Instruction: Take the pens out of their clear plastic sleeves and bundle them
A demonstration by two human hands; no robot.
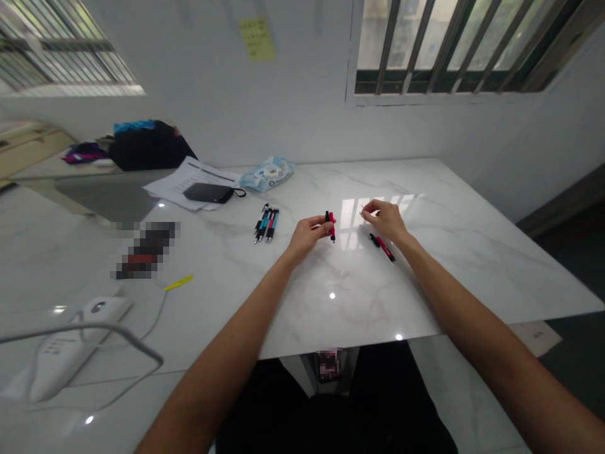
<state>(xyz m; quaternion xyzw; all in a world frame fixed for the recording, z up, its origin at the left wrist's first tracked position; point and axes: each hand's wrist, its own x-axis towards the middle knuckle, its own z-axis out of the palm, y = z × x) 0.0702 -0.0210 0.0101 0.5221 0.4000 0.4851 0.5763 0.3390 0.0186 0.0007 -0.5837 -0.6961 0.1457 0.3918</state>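
Note:
Over the middle of the white marbled table (302, 296), my left hand (306, 238) is closed on a red and black pen barrel (331, 227), held nearly upright between thumb and fingers. My right hand (385, 219) is to its right with thumb and fingertips pinched together. A tiny pale piece shows at those fingertips, too small to name. Just below my right hand, red and black pen parts (382, 247) lie slantwise on the table. Left of my left hand, several pens (267, 224) in teal, red and black lie side by side.
A blue and white packet (267, 173) stands at the back, beside a black power bank (208, 192) on printed papers (189, 173). A white power strip (80, 347) with a grey cable occupies the front left. A blurred-out dark object (149, 249) lies behind it.

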